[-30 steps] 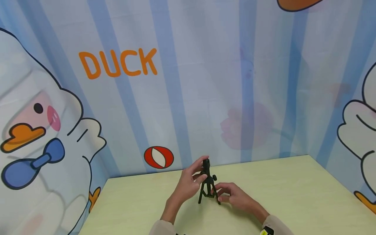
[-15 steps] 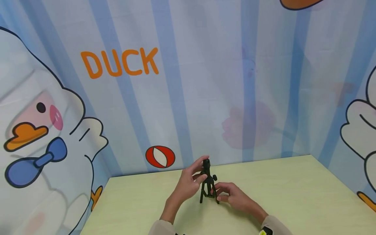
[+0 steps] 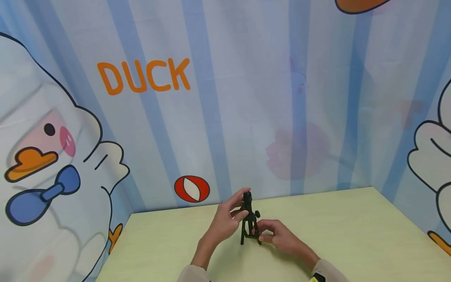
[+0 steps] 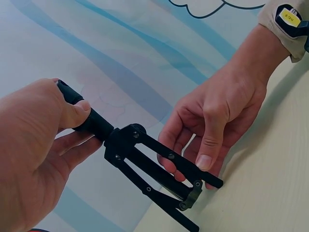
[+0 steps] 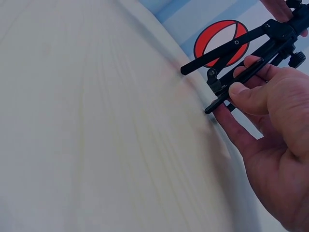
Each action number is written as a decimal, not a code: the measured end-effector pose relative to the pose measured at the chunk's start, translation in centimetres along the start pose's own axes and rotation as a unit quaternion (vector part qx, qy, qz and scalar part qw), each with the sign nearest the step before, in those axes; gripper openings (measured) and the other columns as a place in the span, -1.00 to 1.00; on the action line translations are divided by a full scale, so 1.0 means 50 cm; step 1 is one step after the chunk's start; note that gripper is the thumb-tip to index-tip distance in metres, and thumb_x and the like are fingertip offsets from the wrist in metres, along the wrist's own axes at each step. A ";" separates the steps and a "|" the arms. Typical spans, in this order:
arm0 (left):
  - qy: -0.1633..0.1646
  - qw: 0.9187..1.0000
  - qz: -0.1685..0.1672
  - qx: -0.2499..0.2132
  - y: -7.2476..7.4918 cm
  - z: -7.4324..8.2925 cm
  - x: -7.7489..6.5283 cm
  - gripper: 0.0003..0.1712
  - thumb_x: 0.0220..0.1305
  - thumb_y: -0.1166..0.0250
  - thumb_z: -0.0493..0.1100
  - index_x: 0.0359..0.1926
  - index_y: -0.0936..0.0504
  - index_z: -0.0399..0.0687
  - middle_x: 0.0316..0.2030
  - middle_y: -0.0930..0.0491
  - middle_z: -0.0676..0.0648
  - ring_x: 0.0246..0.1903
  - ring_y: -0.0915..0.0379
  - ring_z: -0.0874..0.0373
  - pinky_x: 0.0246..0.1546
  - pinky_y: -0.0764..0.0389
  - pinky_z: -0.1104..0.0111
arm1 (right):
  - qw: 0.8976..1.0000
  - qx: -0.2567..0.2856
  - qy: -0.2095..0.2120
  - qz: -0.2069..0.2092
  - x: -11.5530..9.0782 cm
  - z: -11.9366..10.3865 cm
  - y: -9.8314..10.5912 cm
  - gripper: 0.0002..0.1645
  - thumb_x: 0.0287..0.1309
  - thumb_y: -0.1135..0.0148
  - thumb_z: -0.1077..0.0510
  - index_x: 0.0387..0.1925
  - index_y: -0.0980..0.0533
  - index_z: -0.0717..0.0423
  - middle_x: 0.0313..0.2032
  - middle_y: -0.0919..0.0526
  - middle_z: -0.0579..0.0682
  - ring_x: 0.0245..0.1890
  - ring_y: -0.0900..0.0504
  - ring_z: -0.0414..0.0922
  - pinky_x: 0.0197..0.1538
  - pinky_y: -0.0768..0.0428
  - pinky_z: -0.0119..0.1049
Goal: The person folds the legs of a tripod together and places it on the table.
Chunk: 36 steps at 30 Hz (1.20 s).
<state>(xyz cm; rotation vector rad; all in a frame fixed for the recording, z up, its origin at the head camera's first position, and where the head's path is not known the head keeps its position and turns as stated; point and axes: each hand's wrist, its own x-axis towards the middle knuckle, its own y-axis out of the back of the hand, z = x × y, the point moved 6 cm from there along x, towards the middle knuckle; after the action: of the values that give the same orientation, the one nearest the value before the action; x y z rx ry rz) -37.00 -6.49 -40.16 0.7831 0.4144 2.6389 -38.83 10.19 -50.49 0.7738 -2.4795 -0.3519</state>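
Note:
A small black tripod (image 3: 248, 219) stands upright between my two hands, its legs partly spread. My left hand (image 3: 225, 221) grips its upper column, thumb on the near side and fingers behind, as the left wrist view shows on the tripod's column (image 4: 96, 126). My right hand (image 3: 280, 237) pinches one leg low down between thumb and fingers; in the right wrist view the thumb presses on that leg (image 5: 241, 82). A round side knob (image 5: 297, 59) sticks out below the head. The folding brace (image 4: 194, 194) joins the legs near the bottom.
The hands work above a pale yellow table (image 3: 327, 219). Behind it hangs a blue-striped curtain (image 3: 246, 117) with printed ducks, a red ball and lettering. The table's back edge meets the curtain.
The leg in my right hand has moved inward, to the left, so the tripod's legs stand closer together. My left hand keeps its hold on the column.

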 end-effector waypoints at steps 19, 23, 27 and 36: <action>-0.002 1.000 -0.002 0.008 0.000 0.001 -0.006 -0.23 0.42 -0.22 -0.48 0.50 -0.40 0.24 0.35 -0.49 -0.06 0.19 -0.57 -0.03 0.20 -0.61 0.27 | 0.999 0.037 -0.017 -0.007 0.001 -0.004 0.005 -0.68 0.23 -0.33 0.41 0.02 -0.68 0.27 -0.09 -0.76 0.19 -0.07 -0.73 0.02 0.15 -0.61 -0.22; -0.001 1.000 0.000 0.007 0.000 0.002 -0.007 -0.24 0.42 -0.21 -0.49 0.49 -0.41 0.24 0.35 -0.49 -0.05 0.18 -0.58 -0.01 0.19 -0.61 0.27 | 0.998 0.051 -0.030 -0.009 0.000 -0.001 0.006 -0.69 0.30 -0.33 0.35 0.07 -0.67 0.26 -0.04 -0.75 0.19 0.00 -0.72 0.05 0.17 -0.60 -0.23; 0.002 1.000 0.001 0.005 0.000 0.000 -0.006 -0.23 0.42 -0.21 -0.50 0.48 -0.42 0.26 0.34 -0.50 -0.03 0.18 -0.58 0.00 0.20 -0.61 0.26 | 0.999 0.042 -0.031 -0.009 0.001 -0.002 0.005 -0.71 0.34 -0.32 0.31 0.07 -0.67 0.23 -0.04 -0.75 0.17 0.01 -0.72 0.02 0.18 -0.60 -0.21; 0.000 1.000 -0.002 0.008 -0.004 0.003 -0.004 -0.23 0.40 -0.20 -0.52 0.46 -0.44 0.25 0.34 -0.50 0.00 0.18 -0.58 0.00 0.18 -0.62 0.26 | 1.000 0.001 -0.007 -0.004 0.001 -0.007 -0.003 -0.75 0.31 -0.32 0.35 0.00 -0.67 0.20 -0.10 -0.75 0.12 -0.05 -0.72 -0.06 0.17 -0.62 -0.17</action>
<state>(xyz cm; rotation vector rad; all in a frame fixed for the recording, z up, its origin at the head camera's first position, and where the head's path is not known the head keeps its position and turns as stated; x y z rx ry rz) -36.69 -6.36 -40.24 0.7861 0.4382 2.6358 -38.61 10.01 -50.20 0.7850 -2.4914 -0.3587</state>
